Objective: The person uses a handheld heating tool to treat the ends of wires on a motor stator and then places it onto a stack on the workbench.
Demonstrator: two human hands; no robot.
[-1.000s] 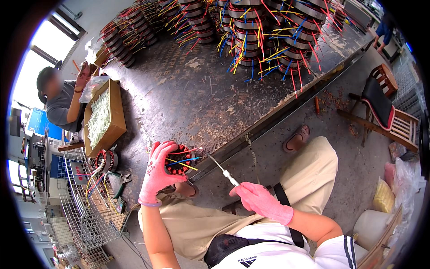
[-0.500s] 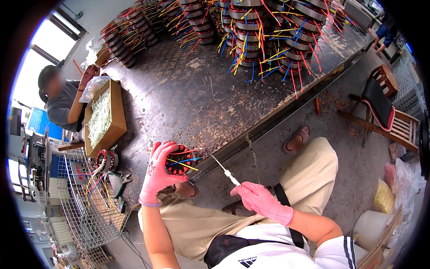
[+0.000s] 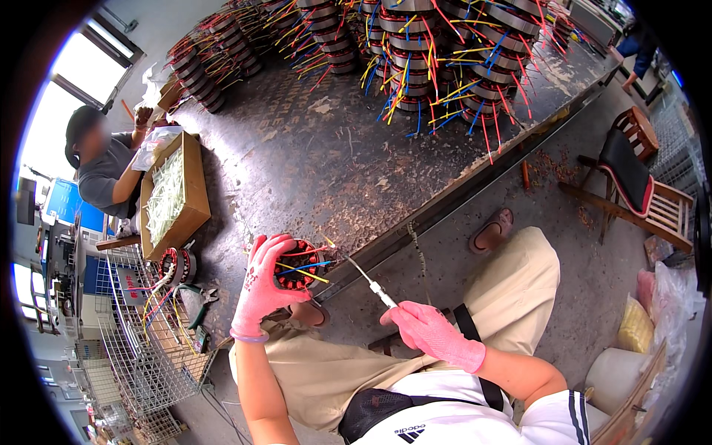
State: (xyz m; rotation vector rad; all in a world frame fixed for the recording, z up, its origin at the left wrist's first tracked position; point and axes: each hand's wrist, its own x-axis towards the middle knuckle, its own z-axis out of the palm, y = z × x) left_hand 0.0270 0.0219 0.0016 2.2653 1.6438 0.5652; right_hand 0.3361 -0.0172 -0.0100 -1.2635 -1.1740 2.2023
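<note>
My left hand point(image 3: 261, 288), in a pink glove, is wrapped round a motor stator point(image 3: 305, 261) at the near edge of the table. Red windings line the stator's ring, and yellow and blue wires stick out of it to the right. A white-handled soldering iron point(image 3: 383, 294) is gripped in my gloved right hand point(image 3: 439, 337), its slim metal shaft pointing up and left. The iron's tip is by the table edge, just right of the stator. Close to that tip lies a short yellow wire piece point(image 3: 328, 242).
Tall stacks of wired stators point(image 3: 408, 63) fill the table's far side. On the left are a cardboard box point(image 3: 194, 194) of white tubes, another stator point(image 3: 176, 267), pliers point(image 3: 199, 302) and a wire cart point(image 3: 137, 341). A co-worker point(image 3: 104, 167) sits beyond. A wooden chair point(image 3: 630, 178) stands right.
The iron's tip has shifted slightly down. A red wire that stretched from the stator towards the tip no longer shows there; a yellow piece now does. The co-worker's raised hand has moved left.
</note>
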